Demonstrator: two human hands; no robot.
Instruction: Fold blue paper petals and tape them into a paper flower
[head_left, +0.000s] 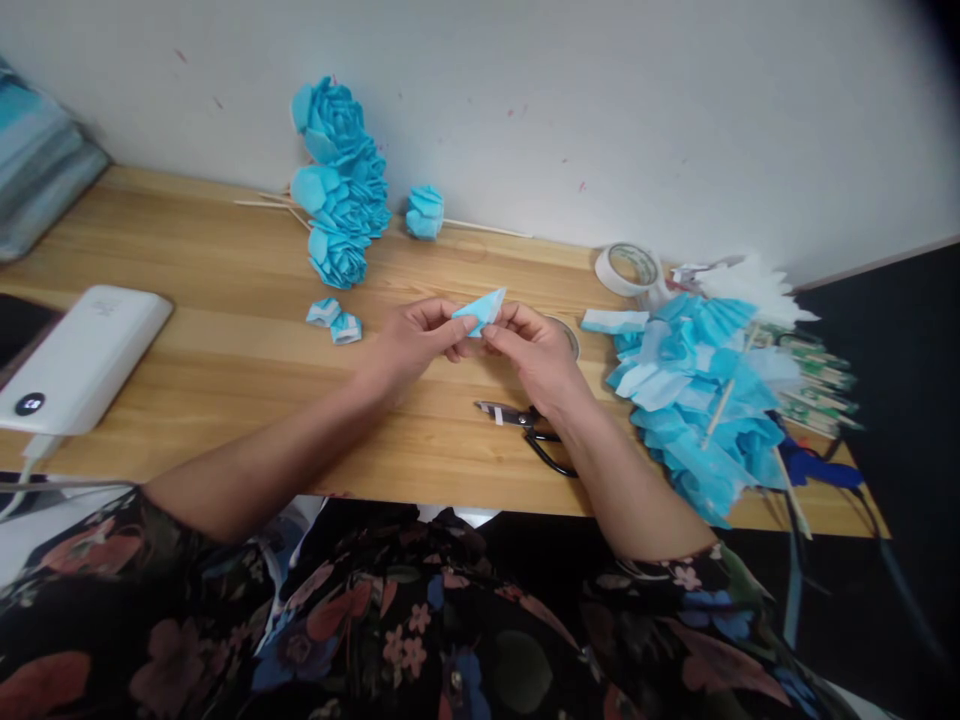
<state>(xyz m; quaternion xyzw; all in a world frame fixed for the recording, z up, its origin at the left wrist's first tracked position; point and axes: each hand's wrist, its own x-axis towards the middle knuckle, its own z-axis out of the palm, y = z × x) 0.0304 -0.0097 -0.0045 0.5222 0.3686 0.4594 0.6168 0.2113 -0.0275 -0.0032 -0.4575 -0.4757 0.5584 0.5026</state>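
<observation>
Between both hands, above the middle of the wooden table, is a small piece of blue paper point(480, 312) folded to a point at its upper right. My left hand point(424, 338) pinches its left side, thumb on top. On the right side, the fingertips of my right hand point(531, 345) close on its lower edge. Black-handled scissors point(517, 414) lie under my right wrist, their handles partly hidden. Two small folded blue pieces point(334, 319) rest left of my left hand. A tape roll point(568, 338) shows partly behind my right hand.
Blue paper flowers point(337, 190) on sticks lean by the wall, with a smaller flower point(425, 212) beside them. A white tape roll point(627, 269) and a pile of blue paper point(697, 390) lie right, near a blue-handled tool point(821, 468). A white power bank point(90, 350) sits left.
</observation>
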